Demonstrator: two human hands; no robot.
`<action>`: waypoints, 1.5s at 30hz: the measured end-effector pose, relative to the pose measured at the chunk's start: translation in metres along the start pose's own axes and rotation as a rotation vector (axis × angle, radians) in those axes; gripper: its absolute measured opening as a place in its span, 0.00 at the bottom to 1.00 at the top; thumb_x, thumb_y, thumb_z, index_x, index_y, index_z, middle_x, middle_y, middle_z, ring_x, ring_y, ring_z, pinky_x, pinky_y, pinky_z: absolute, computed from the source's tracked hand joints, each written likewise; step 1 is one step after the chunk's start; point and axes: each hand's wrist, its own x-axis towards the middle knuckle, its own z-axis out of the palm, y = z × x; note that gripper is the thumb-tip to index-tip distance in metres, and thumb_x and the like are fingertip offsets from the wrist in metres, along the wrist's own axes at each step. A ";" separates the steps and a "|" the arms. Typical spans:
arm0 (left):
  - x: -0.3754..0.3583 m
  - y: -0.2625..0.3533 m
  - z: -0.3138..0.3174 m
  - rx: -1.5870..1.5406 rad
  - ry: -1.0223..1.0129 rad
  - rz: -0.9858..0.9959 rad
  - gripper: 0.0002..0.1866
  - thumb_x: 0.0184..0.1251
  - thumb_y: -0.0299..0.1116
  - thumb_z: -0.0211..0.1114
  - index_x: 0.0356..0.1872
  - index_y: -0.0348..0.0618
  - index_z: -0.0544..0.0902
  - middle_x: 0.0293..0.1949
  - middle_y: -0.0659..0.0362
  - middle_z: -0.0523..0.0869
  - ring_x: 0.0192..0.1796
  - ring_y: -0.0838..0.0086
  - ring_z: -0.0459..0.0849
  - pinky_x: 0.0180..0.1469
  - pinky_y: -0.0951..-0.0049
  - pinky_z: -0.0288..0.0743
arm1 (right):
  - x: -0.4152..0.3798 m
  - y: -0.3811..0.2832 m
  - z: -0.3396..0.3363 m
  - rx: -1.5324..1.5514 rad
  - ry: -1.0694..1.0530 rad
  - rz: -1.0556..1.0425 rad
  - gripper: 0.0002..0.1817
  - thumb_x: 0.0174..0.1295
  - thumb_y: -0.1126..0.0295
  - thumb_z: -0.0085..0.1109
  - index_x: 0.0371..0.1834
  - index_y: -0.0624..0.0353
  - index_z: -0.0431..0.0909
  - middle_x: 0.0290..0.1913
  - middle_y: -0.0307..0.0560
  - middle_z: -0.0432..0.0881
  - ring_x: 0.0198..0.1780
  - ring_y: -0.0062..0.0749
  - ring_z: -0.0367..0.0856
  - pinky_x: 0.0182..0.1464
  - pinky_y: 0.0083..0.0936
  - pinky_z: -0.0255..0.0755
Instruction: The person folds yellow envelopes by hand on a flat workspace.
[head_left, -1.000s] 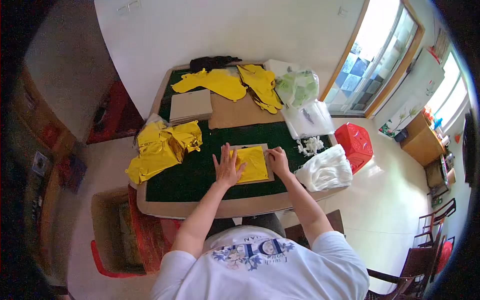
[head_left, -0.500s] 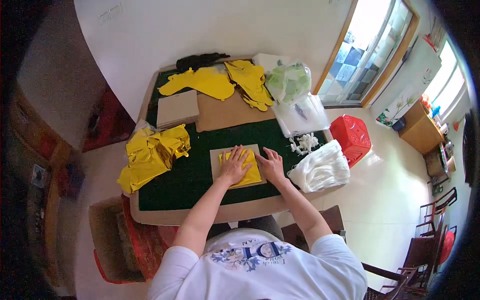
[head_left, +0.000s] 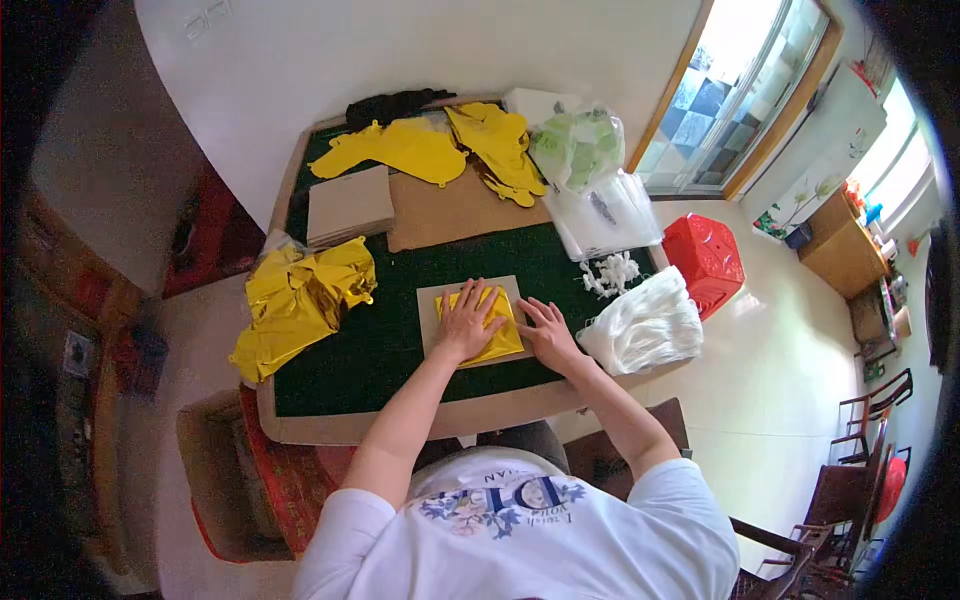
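In the head view, a folded piece of shiny gold foil (head_left: 506,338) lies on a square of grey-brown cardboard (head_left: 429,312) in front of me. My left hand (head_left: 466,325) rests flat on the foil with its fingers stretched out, covering much of its left side. At the right edge of the cardboard, my right hand (head_left: 550,338) lies with fingers extended, fingertips beside the foil's edge. Neither hand grips anything. Crumpled gold foil (head_left: 300,305) sits to the left on the dark green table surface (head_left: 400,285).
At the back are a cardboard stack (head_left: 350,203), flat gold foil pieces (head_left: 400,150), a brown sheet (head_left: 455,212) and a green-printed plastic bag (head_left: 578,150). Clear bags (head_left: 605,215), small white pieces (head_left: 610,273) and a white fibre bundle (head_left: 648,328) lie right, beside a red stool (head_left: 703,262).
The camera view has shifted slightly. Both hands stay at the foil and cardboard, with little visible movement of their own.
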 end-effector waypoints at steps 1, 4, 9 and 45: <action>0.000 0.001 -0.001 0.011 -0.010 -0.002 0.34 0.70 0.63 0.44 0.74 0.62 0.59 0.76 0.59 0.53 0.78 0.64 0.48 0.74 0.40 0.34 | -0.002 0.001 0.000 0.001 -0.002 0.002 0.19 0.50 0.73 0.59 0.48 0.49 0.84 0.71 0.51 0.64 0.73 0.47 0.57 0.71 0.52 0.52; 0.000 0.003 -0.003 0.033 -0.014 -0.007 0.34 0.70 0.63 0.43 0.74 0.62 0.59 0.76 0.59 0.53 0.78 0.64 0.48 0.74 0.40 0.34 | -0.006 0.001 -0.001 -0.003 -0.016 -0.026 0.21 0.48 0.74 0.59 0.48 0.50 0.84 0.71 0.50 0.63 0.74 0.47 0.56 0.71 0.53 0.52; 0.000 0.002 -0.001 0.019 0.011 0.003 0.34 0.70 0.62 0.46 0.73 0.59 0.61 0.76 0.57 0.53 0.78 0.64 0.48 0.73 0.40 0.37 | -0.013 -0.008 -0.011 -0.002 -0.090 -0.022 0.24 0.47 0.78 0.58 0.51 0.50 0.81 0.71 0.50 0.63 0.74 0.48 0.56 0.71 0.55 0.52; -0.005 -0.001 0.000 -0.045 0.133 0.106 0.24 0.74 0.51 0.48 0.69 0.62 0.68 0.73 0.58 0.61 0.76 0.62 0.54 0.75 0.45 0.40 | 0.032 0.016 0.017 0.168 0.164 0.114 0.20 0.57 0.75 0.55 0.55 0.51 0.79 0.65 0.49 0.71 0.69 0.45 0.65 0.69 0.53 0.56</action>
